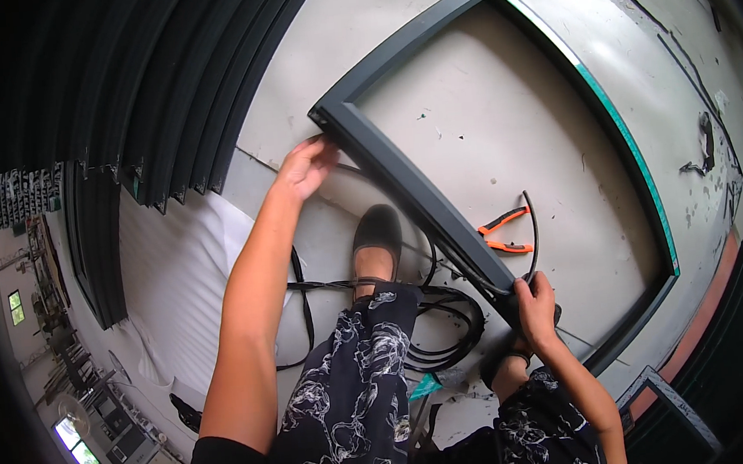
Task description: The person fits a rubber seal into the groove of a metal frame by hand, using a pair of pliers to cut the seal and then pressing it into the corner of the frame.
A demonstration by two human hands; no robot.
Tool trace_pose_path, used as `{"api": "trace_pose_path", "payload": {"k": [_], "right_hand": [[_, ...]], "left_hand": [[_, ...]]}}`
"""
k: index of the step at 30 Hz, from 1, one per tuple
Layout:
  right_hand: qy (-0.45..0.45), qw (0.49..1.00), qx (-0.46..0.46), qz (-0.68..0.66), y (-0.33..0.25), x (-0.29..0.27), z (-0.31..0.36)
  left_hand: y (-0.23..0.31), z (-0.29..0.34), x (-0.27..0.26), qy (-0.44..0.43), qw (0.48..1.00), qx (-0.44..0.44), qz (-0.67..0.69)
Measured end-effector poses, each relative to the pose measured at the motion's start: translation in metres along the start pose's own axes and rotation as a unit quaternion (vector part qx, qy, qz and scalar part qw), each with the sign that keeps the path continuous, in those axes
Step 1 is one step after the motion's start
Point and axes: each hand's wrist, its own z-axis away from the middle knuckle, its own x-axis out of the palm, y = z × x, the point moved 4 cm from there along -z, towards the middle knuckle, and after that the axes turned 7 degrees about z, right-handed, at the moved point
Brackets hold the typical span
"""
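A dark grey rectangular metal frame (397,171) lies tilted across the floor, green film along its far right side. My left hand (305,169) is at its near left corner, fingers curled against the outer edge; the fingertips are partly hidden. My right hand (535,308) pinches a thin black rubber strip (533,232) at the frame's lower corner. The strip's free end sticks up above my fingers, and a length runs along the frame's near side. Orange-handled pliers (512,245) rest on the floor inside the frame, their jaws hidden beneath its edge.
Loops of black strip (457,325) lie around my feet, beside a shoe (378,238). Long dark profiles (177,90) are stacked at the upper left, and more dark profiles (737,334) stand at the right. White ribbed sheeting (174,274) covers the floor at left.
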Motion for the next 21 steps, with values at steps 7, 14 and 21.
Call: {"api": "trace_pose_path", "payload": {"k": [7,14,21], "right_hand": [[-0.029,0.993,-0.002,-0.114,0.008,-0.003,-0.013],[-0.015,0.993,0.001,-0.116,0.019,-0.003,-0.017],[0.182,0.962,-0.147,0.138,-0.022,-0.04,-0.009]], "left_hand": [[-0.072,0.029,0.043,-0.011,0.998,-0.052,-0.032],[-0.101,0.024,0.039,0.014,1.0,-0.015,-0.013],[-0.102,0.028,0.05,0.055,0.992,0.02,-0.108]]}}
